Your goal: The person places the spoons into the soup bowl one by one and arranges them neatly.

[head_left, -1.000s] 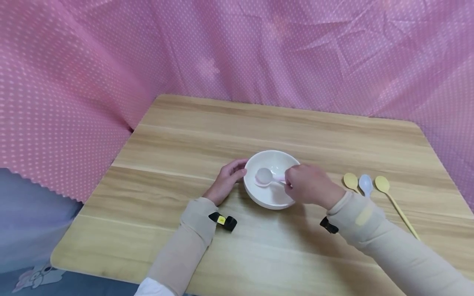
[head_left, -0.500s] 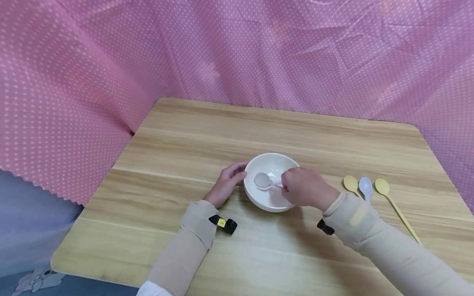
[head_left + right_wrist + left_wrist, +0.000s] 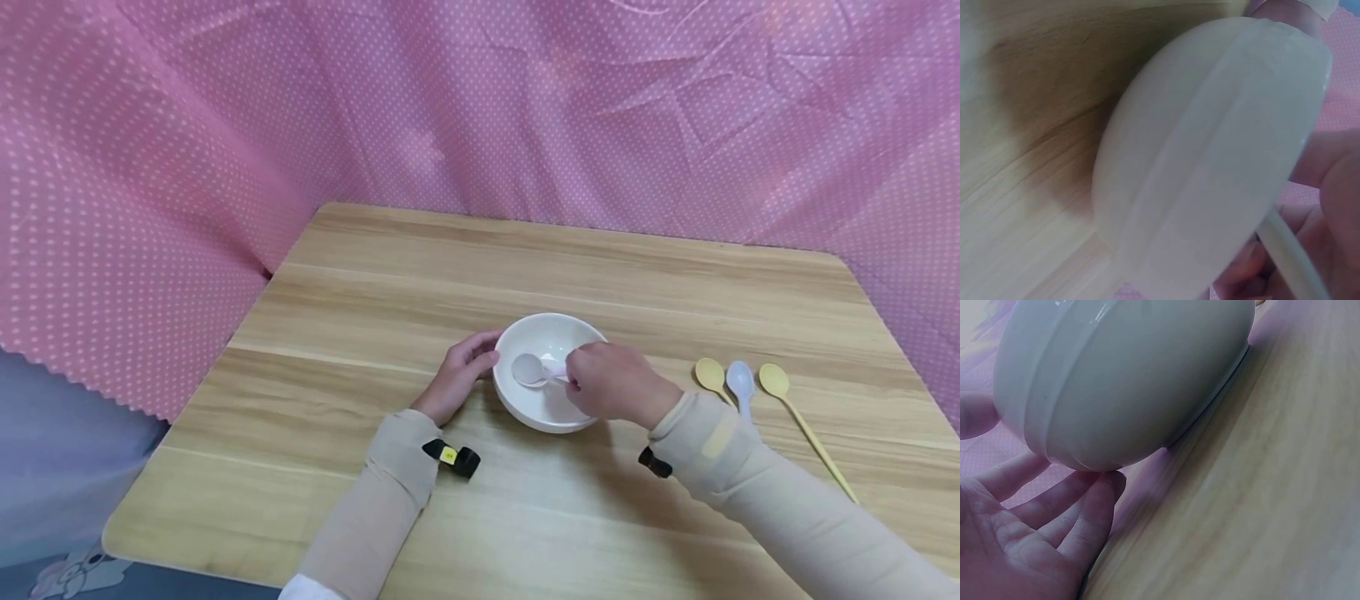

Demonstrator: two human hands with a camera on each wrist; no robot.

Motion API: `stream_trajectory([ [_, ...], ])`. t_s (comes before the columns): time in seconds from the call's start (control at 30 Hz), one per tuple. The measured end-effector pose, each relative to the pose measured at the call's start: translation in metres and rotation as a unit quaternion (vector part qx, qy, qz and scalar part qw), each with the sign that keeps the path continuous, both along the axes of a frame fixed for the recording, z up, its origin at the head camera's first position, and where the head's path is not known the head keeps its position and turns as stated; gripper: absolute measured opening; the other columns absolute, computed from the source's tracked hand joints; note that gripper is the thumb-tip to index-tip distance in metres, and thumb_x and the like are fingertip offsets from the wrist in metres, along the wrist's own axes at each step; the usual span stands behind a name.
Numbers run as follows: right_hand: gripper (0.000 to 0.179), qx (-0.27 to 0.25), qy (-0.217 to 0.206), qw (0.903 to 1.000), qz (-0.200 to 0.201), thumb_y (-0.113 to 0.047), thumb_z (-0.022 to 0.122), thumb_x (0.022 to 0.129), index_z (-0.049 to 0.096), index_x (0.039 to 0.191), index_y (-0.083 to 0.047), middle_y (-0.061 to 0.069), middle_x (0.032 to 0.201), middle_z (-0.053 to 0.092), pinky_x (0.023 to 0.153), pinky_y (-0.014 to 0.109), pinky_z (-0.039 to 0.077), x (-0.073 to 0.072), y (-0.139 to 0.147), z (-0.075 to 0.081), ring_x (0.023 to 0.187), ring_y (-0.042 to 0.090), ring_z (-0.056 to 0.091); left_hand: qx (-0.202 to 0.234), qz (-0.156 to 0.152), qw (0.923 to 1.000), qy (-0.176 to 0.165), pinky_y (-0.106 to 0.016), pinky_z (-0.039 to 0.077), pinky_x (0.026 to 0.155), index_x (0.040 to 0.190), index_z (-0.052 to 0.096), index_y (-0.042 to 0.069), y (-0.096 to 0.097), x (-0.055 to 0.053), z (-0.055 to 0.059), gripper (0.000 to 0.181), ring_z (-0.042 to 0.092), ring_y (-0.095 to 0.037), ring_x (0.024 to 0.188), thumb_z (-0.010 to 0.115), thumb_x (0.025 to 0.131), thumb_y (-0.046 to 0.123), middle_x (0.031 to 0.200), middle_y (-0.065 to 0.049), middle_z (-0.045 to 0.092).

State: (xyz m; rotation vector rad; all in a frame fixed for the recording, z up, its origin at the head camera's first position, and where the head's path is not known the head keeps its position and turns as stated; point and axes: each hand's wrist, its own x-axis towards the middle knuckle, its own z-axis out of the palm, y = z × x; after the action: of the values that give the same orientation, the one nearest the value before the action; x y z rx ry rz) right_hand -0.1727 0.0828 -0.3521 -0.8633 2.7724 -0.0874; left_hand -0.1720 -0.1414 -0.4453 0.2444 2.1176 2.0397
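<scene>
A white bowl (image 3: 517, 408) stands on the wooden table. Against its left side rests my left hand (image 3: 459, 373), thumb near the rim; in the left wrist view its fingers (image 3: 1094, 515) lie fairly straight against the outer wall. My right hand (image 3: 615, 382), over the bowl's right rim, grips a pale spoon whose head (image 3: 528, 369) is inside the bowl. In the right wrist view the spoon's pale handle (image 3: 1291, 256) runs by the curled fingers. A pinkish shape (image 3: 555, 365) shows by the spoon in the bowl; I cannot tell if it is another spoon.
To the right lie a short-looking yellow spoon (image 3: 709, 374), a pale lilac spoon (image 3: 740, 380) and a long yellow spoon (image 3: 774, 380); my right sleeve hides part of them. A pink dotted cloth (image 3: 480, 108) hangs behind the table (image 3: 420, 258).
My right hand and the spoon have moved slightly left within the bowl. The left hand stays at the bowl's side. The whole head view has shifted a little downward.
</scene>
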Motion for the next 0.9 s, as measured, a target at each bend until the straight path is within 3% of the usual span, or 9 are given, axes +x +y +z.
stream_trajectory([
  [0.23,0.015,-0.014,0.006,0.9999,0.003,-0.019,0.064,0.084,0.063,0.070,-0.013,-0.003,0.059,0.052,0.045,0.027,0.034,0.002,0.004,0.001,0.055,0.015,0.046,0.001,0.000,1.0000,-0.006,-0.034,0.046,0.098,0.136,0.047,0.009,0.000,-0.001,0.001,0.039,0.049,-0.021,0.122,0.048,0.098,0.019,0.134,-0.009,0.051],
  [0.43,0.013,-0.063,0.033,0.9972,-0.023,-0.021,0.065,0.084,0.068,0.081,-0.009,-0.001,0.069,0.058,0.047,0.025,0.038,0.008,0.017,0.006,0.058,0.013,0.048,0.012,-0.004,0.9999,-0.009,-0.034,0.046,0.098,0.138,0.043,0.004,0.001,-0.001,0.001,0.041,0.046,-0.025,0.126,0.046,0.099,0.015,0.138,-0.015,0.048],
  [0.57,0.013,-0.103,0.069,0.9917,-0.032,-0.020,0.065,0.084,0.068,0.081,-0.008,-0.001,0.071,0.059,0.048,0.024,0.040,0.012,0.029,0.007,0.057,0.011,0.048,0.010,0.000,0.9999,-0.011,-0.033,0.046,0.098,0.138,0.043,0.004,0.002,-0.001,0.001,0.041,0.046,-0.025,0.125,0.046,0.099,0.016,0.138,-0.015,0.048],
  [0.9,0.011,-0.175,0.109,0.9751,-0.080,-0.019,0.065,0.085,0.064,0.081,-0.008,0.002,0.077,0.063,0.052,0.026,0.043,0.022,0.062,0.015,0.061,0.012,0.052,-0.009,0.013,0.9999,-0.005,-0.036,0.046,0.099,0.135,0.048,0.009,0.002,0.000,0.000,0.039,0.048,-0.021,0.124,0.048,0.097,0.020,0.135,-0.007,0.052],
])
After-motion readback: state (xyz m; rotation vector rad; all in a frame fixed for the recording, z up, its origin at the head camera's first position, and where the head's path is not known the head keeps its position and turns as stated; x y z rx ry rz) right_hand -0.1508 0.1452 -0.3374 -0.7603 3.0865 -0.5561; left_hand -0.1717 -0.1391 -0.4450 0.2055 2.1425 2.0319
